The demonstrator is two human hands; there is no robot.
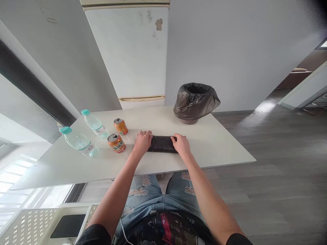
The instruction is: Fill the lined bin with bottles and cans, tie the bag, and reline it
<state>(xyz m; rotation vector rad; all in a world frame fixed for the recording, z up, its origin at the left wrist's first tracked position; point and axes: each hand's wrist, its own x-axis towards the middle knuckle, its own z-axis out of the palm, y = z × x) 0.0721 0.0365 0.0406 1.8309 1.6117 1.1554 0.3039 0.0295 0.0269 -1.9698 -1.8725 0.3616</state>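
A roll of black garbage bags (162, 144) lies on the white table in front of me, its length running left to right. My left hand (143, 141) is closed around its left end. At the other end, my right hand (181, 143) grips it with the fingers curled over the edge. The fingers partly hide both ends of the roll. Left of my left hand stand two orange drink cans, a nearer one (117, 143) and a farther one (121, 126), both with opened tops.
Two clear plastic bottles with teal caps, one nearer (79, 143) and one farther (95, 124), stand at the table's left. A bin lined with a black bag (195, 102) stands at the back right of the table (219, 146). Behind is a white fridge (133, 51).
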